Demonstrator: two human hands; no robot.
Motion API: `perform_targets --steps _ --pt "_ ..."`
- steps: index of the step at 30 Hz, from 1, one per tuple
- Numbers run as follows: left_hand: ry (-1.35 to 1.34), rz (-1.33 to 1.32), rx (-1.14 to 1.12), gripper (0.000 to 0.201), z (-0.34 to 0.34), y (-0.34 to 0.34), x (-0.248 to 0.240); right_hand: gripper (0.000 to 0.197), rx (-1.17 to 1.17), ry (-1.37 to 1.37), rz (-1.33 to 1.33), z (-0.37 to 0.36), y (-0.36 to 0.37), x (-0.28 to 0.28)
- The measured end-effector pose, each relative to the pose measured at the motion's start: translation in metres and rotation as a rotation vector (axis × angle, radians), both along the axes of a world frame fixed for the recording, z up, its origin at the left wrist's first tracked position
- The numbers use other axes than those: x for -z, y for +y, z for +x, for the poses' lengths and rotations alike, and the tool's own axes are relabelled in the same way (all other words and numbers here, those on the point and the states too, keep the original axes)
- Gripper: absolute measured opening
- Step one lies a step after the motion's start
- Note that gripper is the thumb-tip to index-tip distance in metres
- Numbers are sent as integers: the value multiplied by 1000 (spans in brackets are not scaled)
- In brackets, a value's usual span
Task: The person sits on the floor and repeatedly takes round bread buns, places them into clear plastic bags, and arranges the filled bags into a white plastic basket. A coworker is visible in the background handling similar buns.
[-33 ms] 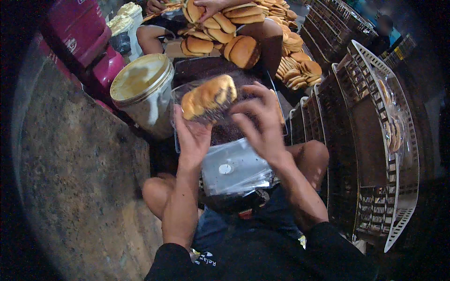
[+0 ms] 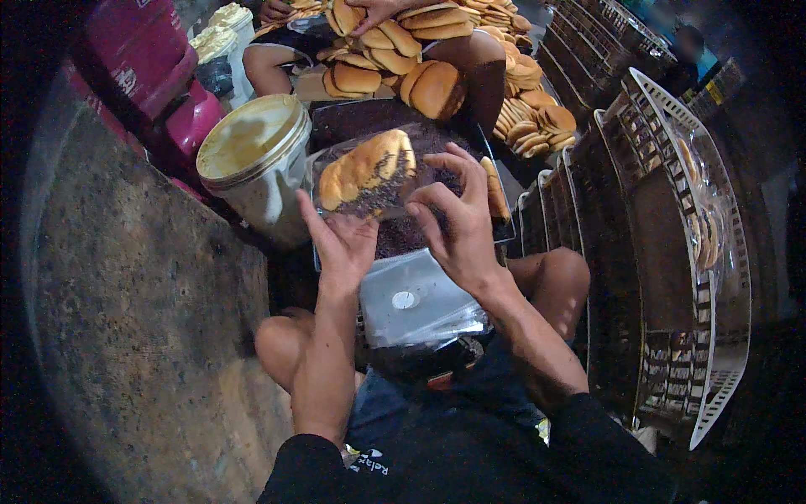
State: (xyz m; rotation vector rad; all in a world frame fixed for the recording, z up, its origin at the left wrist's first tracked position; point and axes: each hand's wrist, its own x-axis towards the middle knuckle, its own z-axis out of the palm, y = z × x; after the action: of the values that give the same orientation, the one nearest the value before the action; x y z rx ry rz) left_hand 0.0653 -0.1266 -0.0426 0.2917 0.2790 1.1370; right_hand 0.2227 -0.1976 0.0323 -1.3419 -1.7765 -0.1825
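Observation:
A golden bread roll with dark sprinkles (image 2: 369, 172) lies inside a clear plastic bag, held over a tray (image 2: 510, 232) of dark sprinkles. Underneath, my left hand (image 2: 342, 244) supports the bagged roll with the thumb raised on its left side. My right hand (image 2: 462, 214) is at the bag's right end, its fingers curled and appearing to pinch the thin plastic. Part of the grip is hard to make out. On my lap, below the tray, rests a stack of flat clear bags (image 2: 420, 315). Another roll (image 2: 495, 189) stands along the tray's right side.
A cream-smeared bucket (image 2: 252, 143) stands left of the tray. Across from me, another person's hand (image 2: 374, 12) is among piled rolls (image 2: 437, 88). Plastic crates (image 2: 588, 210) line my right, one holding bagged bread (image 2: 707, 239). A worn board (image 2: 159, 319) lies left.
The bagged roll has shifted slightly left and tilted, showing more of its sprinkled face. My right fingers, blurred and more spread before, are now curled closer together at the bag's end.

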Motion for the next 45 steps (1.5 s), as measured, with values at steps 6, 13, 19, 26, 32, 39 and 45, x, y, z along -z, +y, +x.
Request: perform_targets --steps 6,13,19,26,32,39,45 --pt "351 -62 -61 49 11 -7 7 55 126 -259 -61 -24 -14 -17" --pt "1334 411 -65 69 15 -3 -13 82 249 28 -653 52 -25 -38" --pt "1754 972 408 62 16 -23 102 55 457 -300 -408 129 -213 -253" --pt "1964 1313 531 50 47 -57 147 72 933 -152 -815 225 -298 -188" --pt "1571 789 1043 42 31 -54 80 68 638 -512 -919 236 -223 -222" --pt "1188 950 209 35 50 -67 15 39 69 -616 -984 66 -26 -90" --pt "752 34 461 49 36 -50 34 12 1 524 -467 42 -26 23"
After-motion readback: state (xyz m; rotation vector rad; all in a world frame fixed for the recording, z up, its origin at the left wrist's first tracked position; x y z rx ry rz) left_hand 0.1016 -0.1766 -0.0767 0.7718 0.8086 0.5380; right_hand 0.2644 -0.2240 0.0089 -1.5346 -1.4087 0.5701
